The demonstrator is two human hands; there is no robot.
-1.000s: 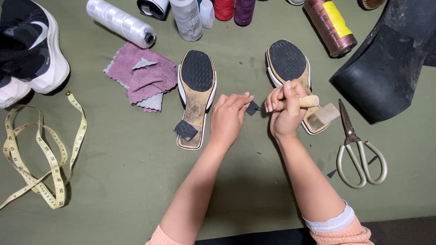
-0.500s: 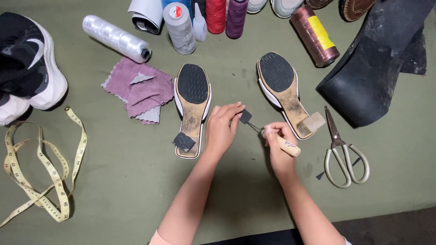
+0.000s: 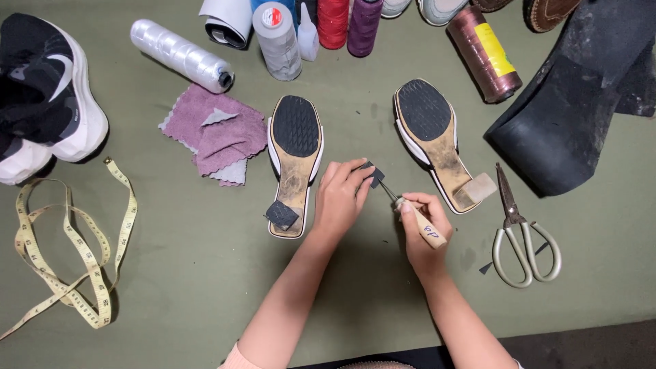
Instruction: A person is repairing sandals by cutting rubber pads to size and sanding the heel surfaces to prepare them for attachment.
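Note:
My left hand (image 3: 340, 198) pinches a small black rubber heel patch (image 3: 374, 173) between two upturned sandals. My right hand (image 3: 421, 229) grips an awl with a pale wooden handle (image 3: 425, 225); its thin metal tip touches the patch. The left sandal (image 3: 294, 164) lies sole up with a black patch on its heel (image 3: 281, 214). The right sandal (image 3: 439, 144) lies sole up too, its pale heel block (image 3: 477, 188) bare.
Scissors (image 3: 519, 229) lie right of my right hand. A large black rubber sheet (image 3: 574, 109) sits at the upper right. Thread spools (image 3: 277, 41) line the back. A purple cloth (image 3: 215, 133), a sneaker (image 3: 44, 96) and a yellow tape measure (image 3: 75, 253) lie on the left.
My right hand has left the right sandal's heel and come down towards me with the awl. Both hands now meet lower, between the sandals, at the small patch.

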